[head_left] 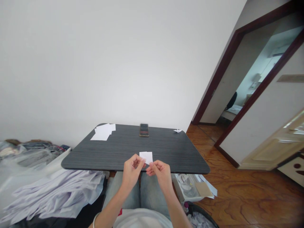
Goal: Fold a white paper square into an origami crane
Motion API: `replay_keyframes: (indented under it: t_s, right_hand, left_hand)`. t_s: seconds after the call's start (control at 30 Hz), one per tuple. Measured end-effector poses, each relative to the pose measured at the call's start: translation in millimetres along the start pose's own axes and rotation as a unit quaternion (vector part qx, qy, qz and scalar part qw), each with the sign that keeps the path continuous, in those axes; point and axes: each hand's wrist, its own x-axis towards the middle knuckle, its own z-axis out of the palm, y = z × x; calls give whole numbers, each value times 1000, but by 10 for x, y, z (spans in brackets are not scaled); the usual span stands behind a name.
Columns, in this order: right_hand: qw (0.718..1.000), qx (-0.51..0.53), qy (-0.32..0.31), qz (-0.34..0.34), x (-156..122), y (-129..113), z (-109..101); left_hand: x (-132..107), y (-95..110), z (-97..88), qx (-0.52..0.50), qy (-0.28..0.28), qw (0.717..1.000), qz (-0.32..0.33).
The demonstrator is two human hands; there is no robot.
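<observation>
At the bottom centre of the frame, above the person's denim-covered thighs (152, 190), the left hand (131, 172) and right hand (161, 172) sit close together, both narrowly pinching one small white paper square (146, 157) just over the near edge of a dark wood-grain table (135, 148). One pale bangle (95, 220) circles the left wrist. Below the right hand are one box of papers (185, 186) and one black bin (201, 210) holding crumpled paper. Lower left lies a heap of white sheets (52, 196). Three things sit toward the table's far edge: one loose stack of white paper (102, 133) at left, one upright smartphone (144, 129) at centre, and one small folded paper figure (177, 130) at the right corner. At right, a wooden floor (249, 196) runs to a dark-framed doorway (249, 72).
</observation>
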Motion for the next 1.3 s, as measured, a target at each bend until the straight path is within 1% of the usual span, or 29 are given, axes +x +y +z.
replay_keyframes:
  t_s: [0.1, 0.27, 0.43, 0.57, 0.63, 0.8, 0.87, 0.93, 1.13, 1.3]
  right_hand:
    - [1000, 11, -12, 10, -8, -22, 1]
    - [998, 53, -17, 32, -10, -40, -8]
    - [999, 32, -19, 36, -12, -48, -1]
    - [999, 24, -24, 25, -5, -28, -17]
    - [999, 17, -26, 17, -1, -18, -32]
    - [999, 4, -36, 10, -4, -23, -50]
    - [999, 4, -41, 11, -2, -20, -53]
    - [999, 4, -42, 11, 5, -10, -59]
    - [1000, -13, -13, -23, 24, 22, -72]
    - [998, -35, 22, -43, 8, 33, -37]
  left_hand:
    - [-8, 9, 6, 10, 10, 1000, 3]
    - [2, 56, -22, 41, 6, 999, 20]
    - [9, 63, -21, 52, 8, 998, 23]
    - [14, 67, -3, 31, 10, 999, 5]
    - [27, 69, -22, 18, -1, 1000, 1]
    - [92, 50, -147, 23, -64, 998, 16]
    - [109, 38, -181, 32, -72, 997, 22]
    - [112, 29, -189, 37, -67, 997, 23]
    - [93, 14, -155, 42, -35, 998, 19]
    - [88, 23, -140, 41, -47, 998, 19]
